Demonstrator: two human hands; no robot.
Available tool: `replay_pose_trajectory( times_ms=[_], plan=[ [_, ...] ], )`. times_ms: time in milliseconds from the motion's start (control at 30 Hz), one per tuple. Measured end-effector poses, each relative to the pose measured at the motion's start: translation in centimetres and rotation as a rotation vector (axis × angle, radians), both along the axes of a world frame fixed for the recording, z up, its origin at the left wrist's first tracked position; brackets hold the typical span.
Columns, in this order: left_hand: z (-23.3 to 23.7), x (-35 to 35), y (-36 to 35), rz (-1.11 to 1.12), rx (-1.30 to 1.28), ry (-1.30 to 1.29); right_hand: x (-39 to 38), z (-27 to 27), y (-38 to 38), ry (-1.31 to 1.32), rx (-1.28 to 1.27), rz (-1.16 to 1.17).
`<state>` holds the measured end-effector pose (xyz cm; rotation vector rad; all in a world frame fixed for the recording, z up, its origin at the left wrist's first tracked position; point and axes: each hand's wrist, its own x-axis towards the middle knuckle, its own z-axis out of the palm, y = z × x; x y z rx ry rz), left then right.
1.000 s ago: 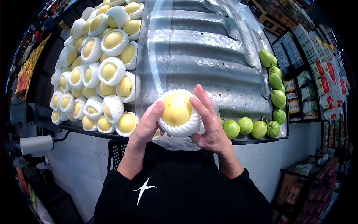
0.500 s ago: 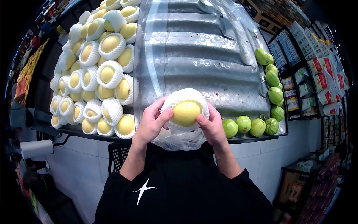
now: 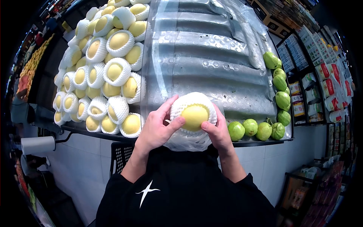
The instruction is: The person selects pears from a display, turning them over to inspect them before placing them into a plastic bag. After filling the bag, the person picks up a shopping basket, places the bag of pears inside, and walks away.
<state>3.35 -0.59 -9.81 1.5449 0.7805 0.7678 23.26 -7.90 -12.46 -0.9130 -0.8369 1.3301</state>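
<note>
In front of my chest I hold a smooth yellow fruit [image 3: 195,117] in a white foam net sleeve [image 3: 192,100]. My left hand [image 3: 158,125] is closed on its left side, the thumb at the sleeve's opening and the index finger stretched upward along the sleeve. On the right, my right hand [image 3: 217,130] grips the fruit with its thumb on the lower edge. The fingers behind the sleeve are partly hidden. Beneath the fruit, close to my body, lies a crumpled clear plastic bag [image 3: 189,142].
Yellow fruits in foam sleeves [image 3: 115,72] are piled at the left of the display stand. A grey ridged liner [image 3: 204,49] covers its middle. Green guavas [image 3: 283,100] line the right and front edges. A plastic roll [image 3: 38,145] hangs at the left; packaged-goods shelves [image 3: 325,83] stand right.
My left thumb and fingers have shifted on the sleeve, and the left index finger now stretches out more. The fruit stays between both hands. The whole view has shifted slightly.
</note>
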Motion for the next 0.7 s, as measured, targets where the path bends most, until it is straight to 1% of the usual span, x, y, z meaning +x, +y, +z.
replay_pose_trajectory(
  times_ms=[33,67,133,167,233,267,367,400,467,500,567,600,633,700],
  plan=[
    [1.1,0.0,-0.3,0.029,0.171,0.167,-0.2,0.1,0.1,0.002,0.004,0.016],
    [1.9,0.0,-0.5,0.047,0.173,0.170,-0.4,0.4,0.2,0.011,-0.006,0.007],
    [3.0,0.1,-0.7,0.085,0.821,0.337,-0.8,0.3,0.5,0.008,-0.008,0.004],
    [3.0,0.0,-0.7,0.108,0.820,0.347,-1.3,0.5,0.8,0.008,-0.005,0.028],
    [2.8,-0.3,-0.5,0.028,0.746,0.392,-2.2,1.3,1.2,-0.080,0.026,-0.003],
    [2.3,-0.4,-0.1,0.080,0.758,0.368,-2.6,1.6,1.5,-0.118,0.043,0.006],
    [2.3,-1.7,0.4,0.162,0.727,0.400,-4.2,2.4,2.2,-0.118,0.080,0.068],
    [2.1,-2.2,0.7,0.176,0.726,0.402,-4.7,2.3,2.4,-0.166,0.072,0.098],
    [1.6,-3.4,1.5,0.189,0.714,0.326,-5.6,2.1,2.8,-0.184,0.087,0.118],
    [1.7,-4.1,2.0,0.203,0.715,0.328,-6.1,2.1,3.0,-0.201,0.099,0.127],
    [1.9,-5.9,2.9,0.265,0.474,0.217,-6.7,2.7,3.4,-0.191,0.092,0.152],
    [1.1,-6.9,3.9,0.314,0.435,0.177,-6.9,3.2,3.6,-0.198,0.083,0.136],
    [1.0,-7.9,5.1,0.393,0.460,0.145,-7.1,3.4,3.8,-0.203,0.079,0.119],
    [1.6,-10.9,7.6,0.515,0.413,0.132,-7.1,3.1,4.0,-0.257,0.135,0.003]
  ],
)
